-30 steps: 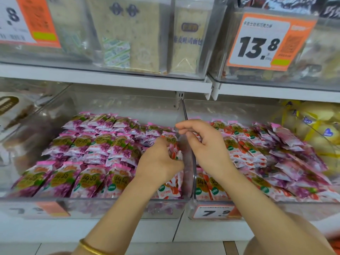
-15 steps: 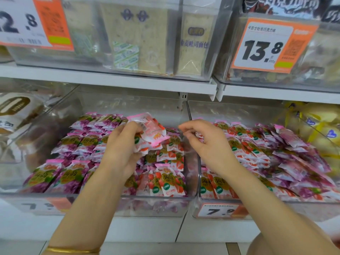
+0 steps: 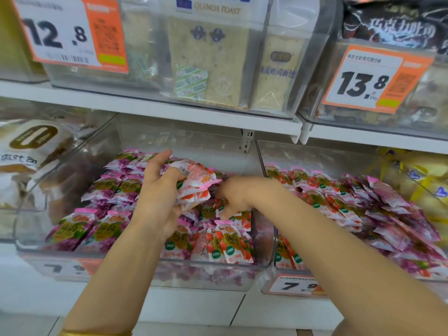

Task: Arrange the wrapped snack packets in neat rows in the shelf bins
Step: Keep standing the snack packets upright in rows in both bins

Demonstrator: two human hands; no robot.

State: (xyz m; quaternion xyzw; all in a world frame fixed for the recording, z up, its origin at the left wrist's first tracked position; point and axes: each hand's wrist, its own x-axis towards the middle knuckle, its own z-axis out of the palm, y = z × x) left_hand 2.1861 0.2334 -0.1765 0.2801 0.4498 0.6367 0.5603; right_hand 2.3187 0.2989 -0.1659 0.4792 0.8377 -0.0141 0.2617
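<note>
An open gap lay between the purple wrapped packets [image 3: 114,187] in the left clear plastic bin [image 3: 198,146] and the white shelf board [image 3: 169,112] above, free at the far left, while the left hand [image 3: 160,197], gripping red-and-white packets [image 3: 194,180], and the right hand [image 3: 238,195] beside it filled the right half.

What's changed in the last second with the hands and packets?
The left hand gripped a bunch of red packets and lifted it above the left bin. The right hand moved left from the divider down to the front packets in that bin. The purple rows and the right bin look unchanged.
</note>
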